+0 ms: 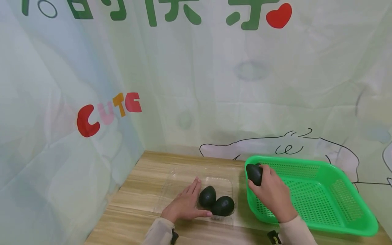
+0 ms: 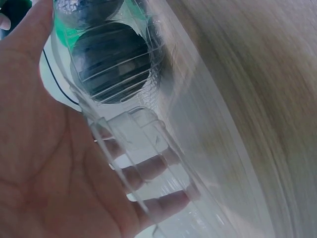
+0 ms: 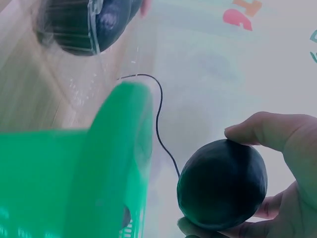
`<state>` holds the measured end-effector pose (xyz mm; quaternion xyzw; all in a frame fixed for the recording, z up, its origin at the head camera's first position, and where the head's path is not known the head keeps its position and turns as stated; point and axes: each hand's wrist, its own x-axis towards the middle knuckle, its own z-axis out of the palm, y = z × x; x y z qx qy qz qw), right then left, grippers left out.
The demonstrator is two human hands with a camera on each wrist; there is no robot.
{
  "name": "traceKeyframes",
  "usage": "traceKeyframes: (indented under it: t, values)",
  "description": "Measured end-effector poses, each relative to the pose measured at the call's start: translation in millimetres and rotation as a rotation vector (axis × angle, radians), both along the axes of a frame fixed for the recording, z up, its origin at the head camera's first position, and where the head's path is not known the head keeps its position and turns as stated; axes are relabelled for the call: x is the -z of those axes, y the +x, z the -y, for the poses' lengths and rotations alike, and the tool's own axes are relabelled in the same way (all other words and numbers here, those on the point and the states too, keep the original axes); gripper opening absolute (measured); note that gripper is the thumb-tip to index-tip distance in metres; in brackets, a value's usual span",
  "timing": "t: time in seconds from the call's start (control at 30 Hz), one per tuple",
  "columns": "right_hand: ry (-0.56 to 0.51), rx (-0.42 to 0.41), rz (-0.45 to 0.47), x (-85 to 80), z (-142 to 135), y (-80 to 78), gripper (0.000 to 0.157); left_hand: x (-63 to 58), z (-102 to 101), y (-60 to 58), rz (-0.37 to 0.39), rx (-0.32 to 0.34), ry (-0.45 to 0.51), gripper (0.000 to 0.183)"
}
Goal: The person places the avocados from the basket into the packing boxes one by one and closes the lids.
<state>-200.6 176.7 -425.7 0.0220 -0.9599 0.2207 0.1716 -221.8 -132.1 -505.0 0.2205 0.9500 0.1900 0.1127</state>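
My right hand (image 1: 274, 190) holds a dark avocado (image 1: 254, 174) over the left rim of the green basket (image 1: 332, 227). In the right wrist view, thumb and fingers are round this avocado (image 3: 223, 183). A clear plastic clamshell box (image 1: 221, 182) lies on the table to the left, with one dark avocado (image 1: 207, 196) and another avocado (image 1: 224, 206) in its right half. My left hand (image 1: 185, 204) rests on the box beside them, fingers extended. In the left wrist view, its fingers (image 2: 148, 168) show through the clear plastic.
Inside the basket's left end, a dark round shape (image 3: 126, 217) shows, mostly hidden by the wall. Printed cloth (image 1: 196, 85) hangs behind and to the left of the wooden table (image 1: 128, 197). The basket reaches the table's right side.
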Motion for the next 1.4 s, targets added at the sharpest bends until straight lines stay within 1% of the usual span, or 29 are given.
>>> traceKeyframes:
  t: [0.13, 0.23, 0.4, 0.63, 0.73, 0.93, 1.2, 1.27, 1.4]
  values:
    - [-0.004, -0.007, -0.026, -0.2, 6.4, -1.9, 0.064, 0.4, -0.4, -1.1, -0.004, 0.001, -0.002, 0.127]
    - [-0.004, -0.015, -0.030, -0.1, 10.9, -3.1, 0.063, 0.6, -0.5, -1.3, -0.003, 0.001, 0.001, 0.127]
    - [-0.025, -0.053, -0.042, -1.0, 19.3, -5.1, 0.061, 0.9, -1.2, -2.5, -0.010, 0.000, 0.012, 0.126]
    - [-0.048, -0.093, -0.009, 1.5, 35.1, -7.0, 0.064, 0.4, -2.7, -4.4, -0.020, 0.006, 0.003, 0.127]
    - [-0.020, -0.094, -0.013, 2.0, 41.8, -6.9, 0.066, -0.4, -3.0, -4.5, -0.018, 0.008, 0.007, 0.127]
    - [0.054, -0.092, -0.043, 4.9, 54.6, -6.6, 0.064, 0.5, -2.4, -4.6, -0.008, 0.002, 0.009, 0.125]
    - [0.074, -0.101, -0.082, 14.9, 69.1, -7.0, 0.062, 1.6, -1.1, -3.8, 0.005, -0.006, 0.010, 0.126]
    - [0.076, -0.104, -0.080, 17.3, 71.5, -6.9, 0.062, 1.2, -0.6, -3.4, 0.003, -0.005, 0.012, 0.126]
    - [0.090, -0.110, -0.034, 22.0, 75.9, -7.2, 0.063, 1.1, 0.7, -2.5, 0.006, -0.008, 0.012, 0.125]
